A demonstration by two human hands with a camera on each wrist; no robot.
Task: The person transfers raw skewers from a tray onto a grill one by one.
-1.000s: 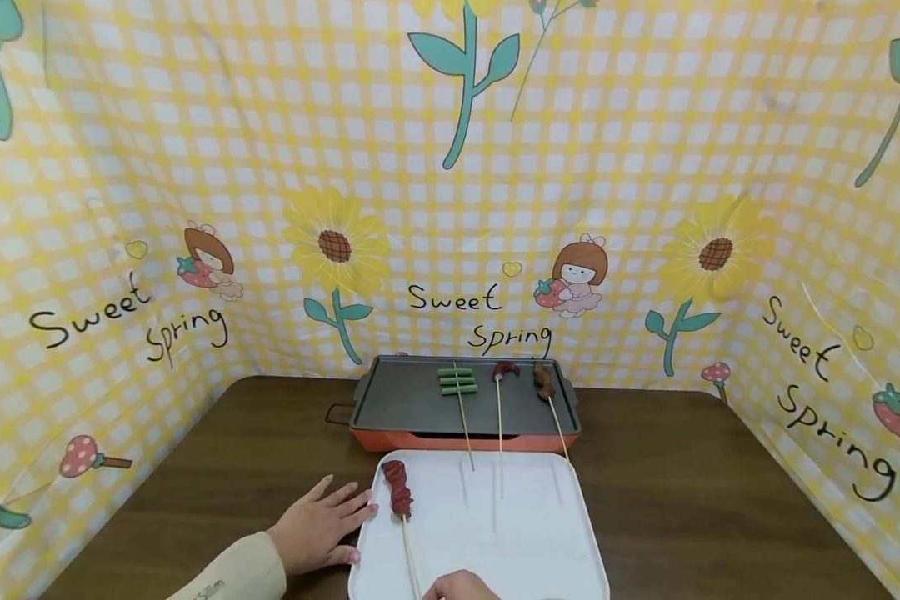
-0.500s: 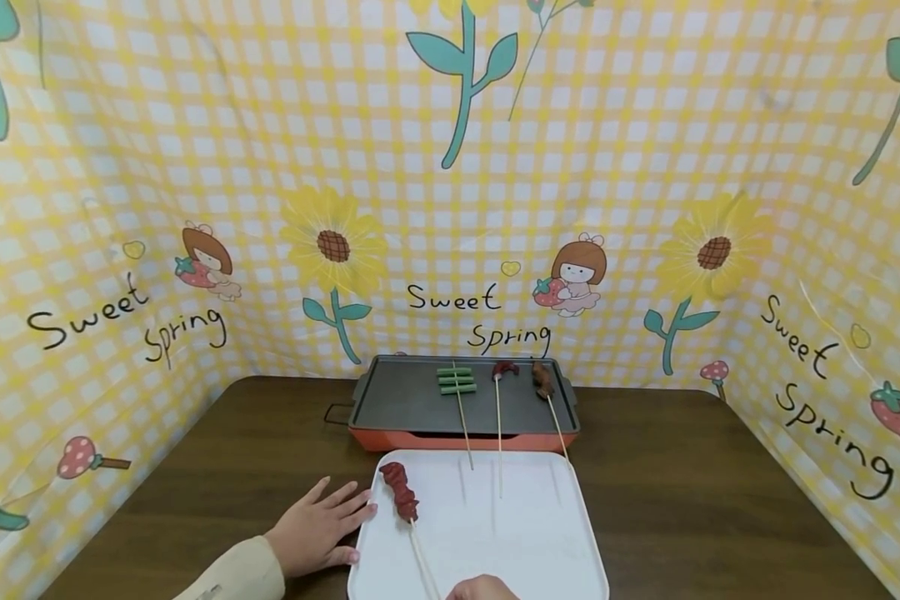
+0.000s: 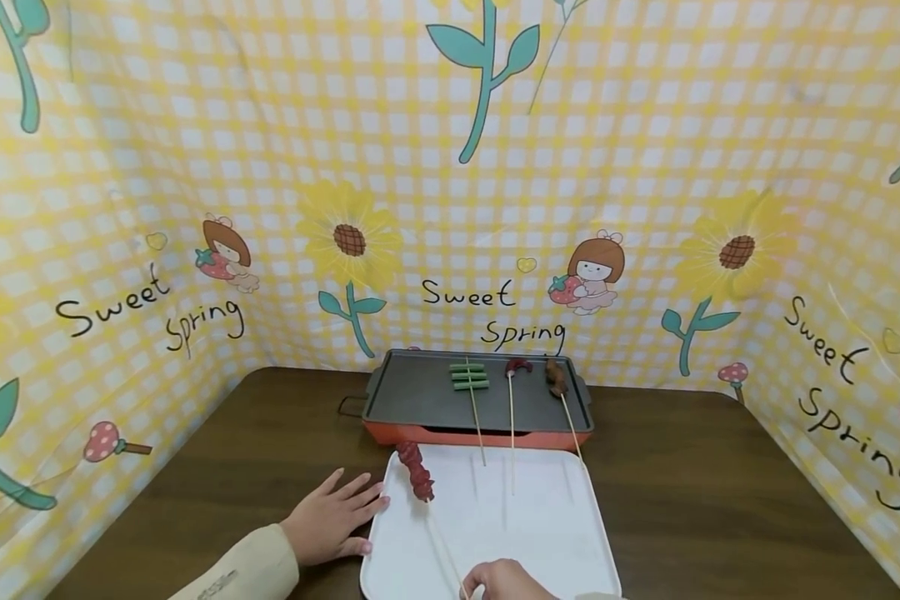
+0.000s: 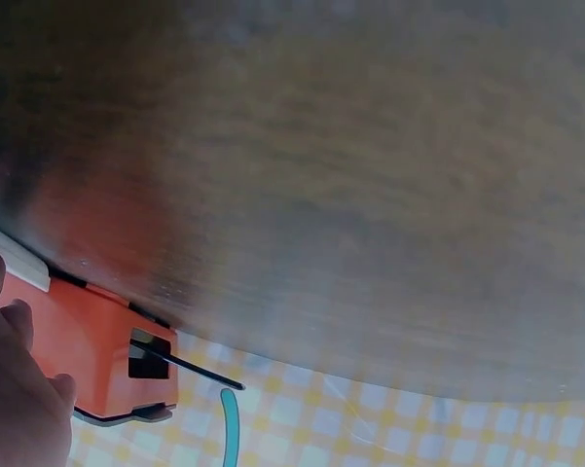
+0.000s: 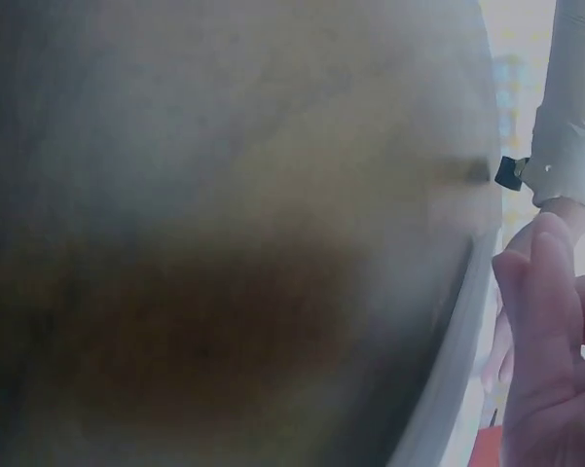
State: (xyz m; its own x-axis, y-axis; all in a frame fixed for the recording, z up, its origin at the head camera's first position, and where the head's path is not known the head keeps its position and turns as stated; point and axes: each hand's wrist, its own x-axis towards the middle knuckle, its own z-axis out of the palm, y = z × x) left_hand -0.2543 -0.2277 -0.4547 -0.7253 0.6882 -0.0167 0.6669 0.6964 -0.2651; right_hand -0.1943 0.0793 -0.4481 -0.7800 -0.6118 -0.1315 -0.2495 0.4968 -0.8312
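Note:
My right hand [image 3: 506,579] pinches the bare stick of a meat skewer [image 3: 416,472] at the bottom of the head view. Its dark red folded meat points away, over the far left part of the white tray [image 3: 547,521]. Whether the meat touches the tray I cannot tell. At the tray's left edge rests my left hand [image 3: 330,523], fingers spread and straight, fingertips on the rim. In the left wrist view that hand [image 4: 19,379] shows only in part. The skewer cannot be made out in the right wrist view, where the right hand [image 5: 550,331] has bent fingers.
Behind the tray stands an orange grill with a dark plate [image 3: 405,400]. On it lie a green vegetable skewer [image 3: 470,377], a curved dark red skewer [image 3: 520,366] and a brown skewer [image 3: 556,379], sticks reaching over the tray. Brown tabletop [image 3: 705,500] surrounds them; patterned cloth hangs behind.
The right hand has moved right and slightly forward with the skewer, whose stick now slants more. The meat end has shifted a little towards the grill. My left hand stays at the tray's edge.

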